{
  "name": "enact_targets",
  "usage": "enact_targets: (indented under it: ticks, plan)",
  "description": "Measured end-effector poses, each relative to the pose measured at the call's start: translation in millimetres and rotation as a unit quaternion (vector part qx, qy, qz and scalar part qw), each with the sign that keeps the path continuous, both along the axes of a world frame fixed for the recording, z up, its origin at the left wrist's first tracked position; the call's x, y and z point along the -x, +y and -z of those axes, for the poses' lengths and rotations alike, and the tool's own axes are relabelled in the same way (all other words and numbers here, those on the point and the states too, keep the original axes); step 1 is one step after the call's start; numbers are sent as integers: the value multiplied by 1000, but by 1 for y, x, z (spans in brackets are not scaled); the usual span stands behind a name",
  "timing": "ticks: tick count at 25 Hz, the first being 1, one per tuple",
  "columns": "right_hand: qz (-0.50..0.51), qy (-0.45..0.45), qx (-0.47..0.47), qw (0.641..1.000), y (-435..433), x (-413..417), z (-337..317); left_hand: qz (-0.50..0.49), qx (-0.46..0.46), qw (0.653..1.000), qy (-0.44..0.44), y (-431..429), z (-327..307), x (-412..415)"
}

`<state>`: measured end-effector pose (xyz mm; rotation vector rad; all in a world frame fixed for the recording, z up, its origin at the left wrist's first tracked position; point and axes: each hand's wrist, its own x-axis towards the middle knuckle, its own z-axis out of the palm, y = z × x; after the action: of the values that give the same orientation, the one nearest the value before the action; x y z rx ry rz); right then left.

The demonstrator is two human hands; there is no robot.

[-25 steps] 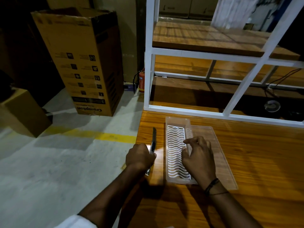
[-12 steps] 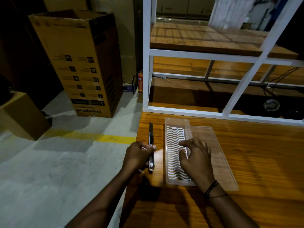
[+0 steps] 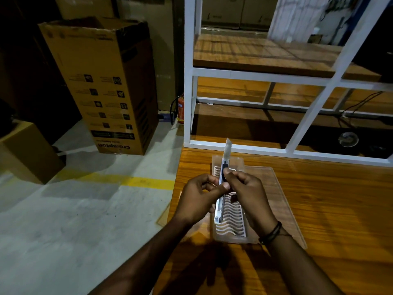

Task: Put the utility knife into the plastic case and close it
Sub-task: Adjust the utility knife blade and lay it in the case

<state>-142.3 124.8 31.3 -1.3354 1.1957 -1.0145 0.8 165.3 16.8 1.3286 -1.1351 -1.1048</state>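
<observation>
Lower centre of the head view: utility knife point(image 3: 222, 189) pinched between left hand point(image 3: 196, 199) and right hand point(image 3: 248, 195), blade extended toward frame top, held above the open plastic case point(image 3: 230, 218) on the wooden table point(image 3: 329, 209). Step: readying knife. Next, probably: retract blade, lay in tray, fold lid point(image 3: 274, 188) shut.

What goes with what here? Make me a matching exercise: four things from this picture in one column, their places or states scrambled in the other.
Things:
1. utility knife
2. plastic case
3. cardboard box
4. fire extinguisher

Places or states:
A. standing on the floor, far left
B. lying open on the table
C. held by left hand and right hand, blade out
D. red, beside the white frame post

Pairs: 1-C, 2-B, 3-A, 4-D
</observation>
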Motion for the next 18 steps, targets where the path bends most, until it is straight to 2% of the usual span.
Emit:
enact_targets:
  ticks: [6, 9, 13, 18]
  plan:
    - [4, -10, 36, 999, -6, 7, -5, 29, 27, 997, -69, 3, -1, -3]
    - [14, -10, 50, 999, -13, 12, -8, 99, 51, 978, -175, 9, 2, -9]
    - [13, -18, 52, 998, -18, 15, -12, 150, 87, 949, -264, 13, 10, -9]
    - [4, -22, 57, 998, -17, 16, -11, 126, 114, 953, -250, 15, 17, -2]
